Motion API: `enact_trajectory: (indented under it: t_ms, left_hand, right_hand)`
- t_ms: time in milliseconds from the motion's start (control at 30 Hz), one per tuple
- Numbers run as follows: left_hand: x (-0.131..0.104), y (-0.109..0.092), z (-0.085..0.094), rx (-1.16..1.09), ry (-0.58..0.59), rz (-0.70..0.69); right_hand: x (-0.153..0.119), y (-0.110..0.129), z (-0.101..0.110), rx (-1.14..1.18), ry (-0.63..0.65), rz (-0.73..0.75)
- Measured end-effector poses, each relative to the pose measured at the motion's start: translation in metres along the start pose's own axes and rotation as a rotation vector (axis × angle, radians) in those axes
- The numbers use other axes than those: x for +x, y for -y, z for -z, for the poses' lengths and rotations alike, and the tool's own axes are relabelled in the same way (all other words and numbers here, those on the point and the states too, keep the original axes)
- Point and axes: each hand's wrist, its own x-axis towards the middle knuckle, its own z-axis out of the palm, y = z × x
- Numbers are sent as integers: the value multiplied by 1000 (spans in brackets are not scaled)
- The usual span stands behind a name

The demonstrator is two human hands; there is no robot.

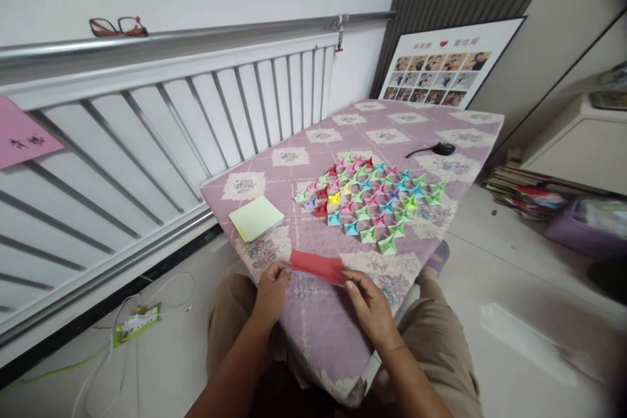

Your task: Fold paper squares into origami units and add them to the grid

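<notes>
Between my two hands, above the near part of the table, is a red sheet of paper [318, 266] with a purplish edge showing below it. My left hand [272, 289] pinches its left end. At the right end, my right hand [367, 304] grips the paper between thumb and fingers. To the left lies a stack of square paper [257, 217], pale green on top with yellow beneath. Farther out, many small folded paper pieces [365, 196] in green, pink, blue, red and yellow stand in rows on the cloth.
A floral purple tablecloth [304, 313] covers the angular table. A black object with a cord [443, 149] lies at the far right. A white radiator [196, 124] runs along the left, with glasses [117, 27] on the pipe above. A power strip [140, 321] lies on the floor.
</notes>
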Motion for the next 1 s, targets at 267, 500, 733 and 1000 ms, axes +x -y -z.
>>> enact_trajectory:
  t_ms: [267, 500, 733, 1000]
  left_hand:
    - [-1, -3, -1, -61, -3, 39]
    - [-2, -6, -1, -27, -14, 46]
    - [-3, -5, 0, -4, -1, 25]
    - [-2, -3, -1, -37, -4, 41]
  right_hand:
    - [2, -1, 0, 28, 19, 12]
    - [2, 3, 1, 37, 27, 5]
    - [3, 7, 2, 37, 46, 13]
    - [2, 9, 3, 65, 48, 0]
